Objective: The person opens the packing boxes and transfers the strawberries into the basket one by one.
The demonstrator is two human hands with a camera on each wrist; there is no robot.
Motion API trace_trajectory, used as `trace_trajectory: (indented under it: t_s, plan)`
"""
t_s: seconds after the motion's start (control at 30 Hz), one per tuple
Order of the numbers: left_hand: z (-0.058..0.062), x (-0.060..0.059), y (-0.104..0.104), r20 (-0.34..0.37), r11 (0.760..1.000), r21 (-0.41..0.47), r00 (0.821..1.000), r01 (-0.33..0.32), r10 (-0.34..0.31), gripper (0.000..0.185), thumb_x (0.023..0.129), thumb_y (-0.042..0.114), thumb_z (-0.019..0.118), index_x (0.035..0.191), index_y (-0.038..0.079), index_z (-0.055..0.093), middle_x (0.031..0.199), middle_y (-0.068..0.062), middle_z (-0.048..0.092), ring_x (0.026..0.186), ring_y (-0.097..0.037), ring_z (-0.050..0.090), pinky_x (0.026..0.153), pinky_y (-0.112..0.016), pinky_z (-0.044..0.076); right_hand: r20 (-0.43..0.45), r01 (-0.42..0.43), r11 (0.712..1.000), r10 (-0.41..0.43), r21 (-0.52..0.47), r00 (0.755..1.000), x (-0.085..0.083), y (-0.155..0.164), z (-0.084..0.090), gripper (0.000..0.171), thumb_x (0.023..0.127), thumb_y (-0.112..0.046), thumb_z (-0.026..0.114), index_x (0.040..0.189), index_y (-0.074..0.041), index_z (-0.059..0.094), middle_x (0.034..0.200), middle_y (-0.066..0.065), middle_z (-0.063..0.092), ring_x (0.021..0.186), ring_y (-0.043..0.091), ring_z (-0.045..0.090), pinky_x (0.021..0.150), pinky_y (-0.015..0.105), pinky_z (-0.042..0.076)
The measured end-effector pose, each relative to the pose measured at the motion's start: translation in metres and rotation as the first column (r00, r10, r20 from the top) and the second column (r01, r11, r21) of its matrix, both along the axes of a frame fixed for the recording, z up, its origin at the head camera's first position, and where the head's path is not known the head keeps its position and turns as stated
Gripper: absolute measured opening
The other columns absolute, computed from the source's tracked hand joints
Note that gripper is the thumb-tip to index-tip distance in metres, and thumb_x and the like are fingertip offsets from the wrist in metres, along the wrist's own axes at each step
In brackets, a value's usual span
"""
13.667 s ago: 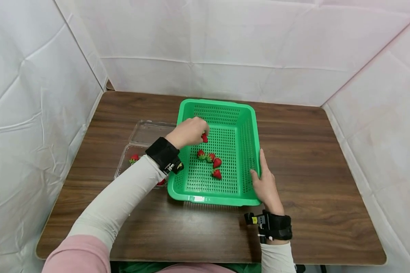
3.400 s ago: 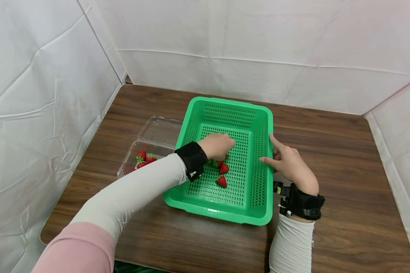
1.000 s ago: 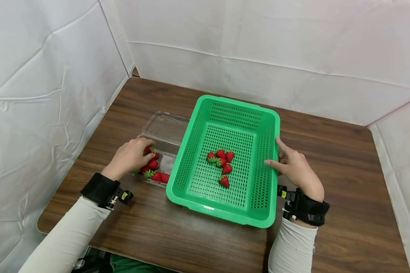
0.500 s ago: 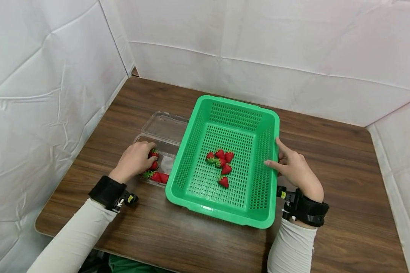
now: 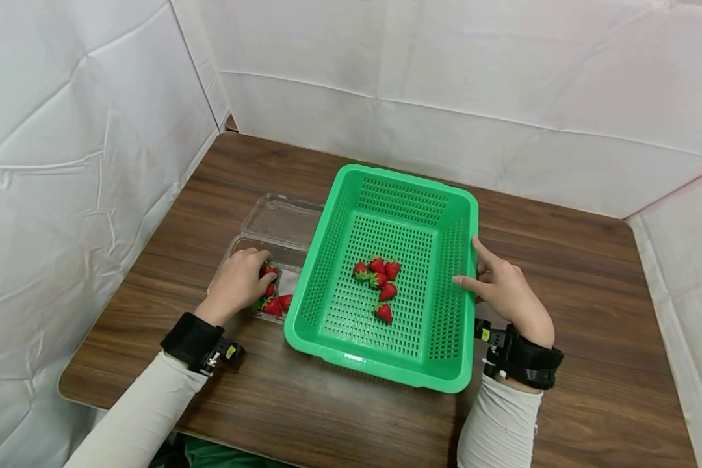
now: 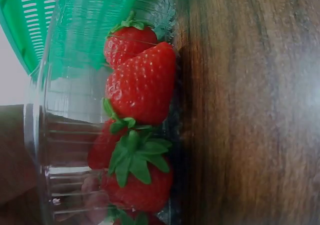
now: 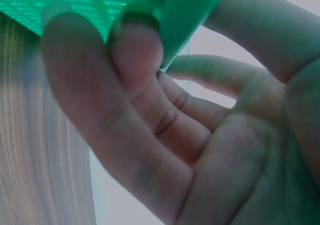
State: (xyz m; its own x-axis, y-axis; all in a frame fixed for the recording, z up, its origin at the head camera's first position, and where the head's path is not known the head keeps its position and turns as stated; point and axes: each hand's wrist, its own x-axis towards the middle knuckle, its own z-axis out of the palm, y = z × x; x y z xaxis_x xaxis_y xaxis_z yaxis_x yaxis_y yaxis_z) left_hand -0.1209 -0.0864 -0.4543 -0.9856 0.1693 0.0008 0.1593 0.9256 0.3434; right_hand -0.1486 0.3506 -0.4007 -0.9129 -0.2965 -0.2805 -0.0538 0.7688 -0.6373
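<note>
White sheeting backs a brown wooden table (image 5: 561, 364). At far left, a clear clamshell punnet (image 5: 272, 224) is seen beside the basket, a few strawberries (image 6: 142, 87) left in its near half. The left hand (image 5: 238, 283) is lowered into it, fingers curled over one berry (image 5: 268, 269); whether it is actually pinched cannot be told, as the wrist view shows only fingertips behind the plastic. A light pinch near the green cap is advised so the fruit is not bruised, with a straight lift clear of the punnet wall and the basket rim. Next, the green perforated basket (image 5: 465, 214) holds six strawberries (image 5: 379, 279) clustered mid-floor. At right, the right hand (image 5: 506, 292) is set on the basket's right rim, thumb inside and bent fingertips under the lip; this bracing should be kept.
</note>
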Motion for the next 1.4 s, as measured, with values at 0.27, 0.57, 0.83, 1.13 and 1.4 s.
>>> trace_trajectory:
  t_s: [0.27, 0.57, 0.83, 1.13, 1.4]
  plan:
    - [0.014, 0.003, -0.003, -0.003, 0.999, 0.041, 1.000, -0.014, 0.014, 0.031, 0.089, 0.014, 0.069, 0.116, -0.001, 0.065, 0.107, -0.021, 0.066, 0.095, -0.036, 0.064, 0.079, -0.050, 0.053, -0.003, -0.013, 1.000, 0.012, -0.007, 1.000, 0.000, -0.001, 0.000, 0.086, 0.096, -0.038, 0.059, 0.156, -0.015, 0.004, 0.104, 0.016, 0.060, 0.070, 0.011, 0.067, 0.069, 0.030, 0.055]
    - [0.035, 0.005, -0.001, -0.061, 0.998, 0.060, 0.998, -0.006, 0.010, 0.032, 0.090, 0.016, 0.068, 0.117, -0.001, 0.065, 0.108, -0.019, 0.066, 0.084, -0.029, 0.064, 0.071, -0.045, 0.053, -0.003, -0.012, 1.000, 0.012, 0.000, 1.000, 0.001, -0.001, 0.002, 0.087, 0.095, -0.039, 0.059, 0.156, -0.015, 0.003, 0.107, 0.017, 0.060, 0.069, 0.011, 0.067, 0.071, 0.036, 0.055]
    - [0.059, 0.008, 0.008, -0.131, 0.995, 0.091, 0.991, 0.028, -0.016, 0.032, 0.091, 0.017, 0.067, 0.118, 0.001, 0.065, 0.096, -0.014, 0.063, 0.067, -0.019, 0.055, 0.056, -0.031, 0.042, -0.004, -0.012, 1.000, 0.012, -0.009, 1.000, 0.000, 0.000, 0.000, 0.087, 0.095, -0.039, 0.060, 0.156, -0.014, 0.003, 0.106, 0.017, 0.061, 0.069, 0.011, 0.067, 0.071, 0.038, 0.056]
    - [0.087, 0.009, 0.030, -0.201, 0.988, 0.119, 0.977, 0.095, -0.070, 0.028, 0.091, 0.018, 0.068, 0.116, 0.006, 0.066, 0.107, -0.011, 0.064, 0.076, -0.021, 0.060, 0.063, -0.033, 0.047, -0.018, -0.021, 1.000, 0.021, -0.015, 1.000, 0.000, 0.000, 0.001, 0.086, 0.095, -0.037, 0.060, 0.156, -0.013, 0.004, 0.105, 0.017, 0.061, 0.069, 0.012, 0.067, 0.069, 0.034, 0.055]
    - [0.106, 0.006, 0.053, -0.227, 0.979, 0.081, 0.960, 0.186, -0.164, 0.028, 0.094, 0.019, 0.065, 0.120, 0.009, 0.066, 0.111, -0.009, 0.063, 0.082, -0.020, 0.059, 0.067, -0.032, 0.045, -0.031, -0.032, 0.999, 0.032, 0.006, 0.999, 0.000, 0.000, 0.000, 0.086, 0.096, -0.039, 0.059, 0.156, -0.011, 0.004, 0.105, 0.017, 0.060, 0.069, 0.012, 0.065, 0.062, 0.028, 0.050]
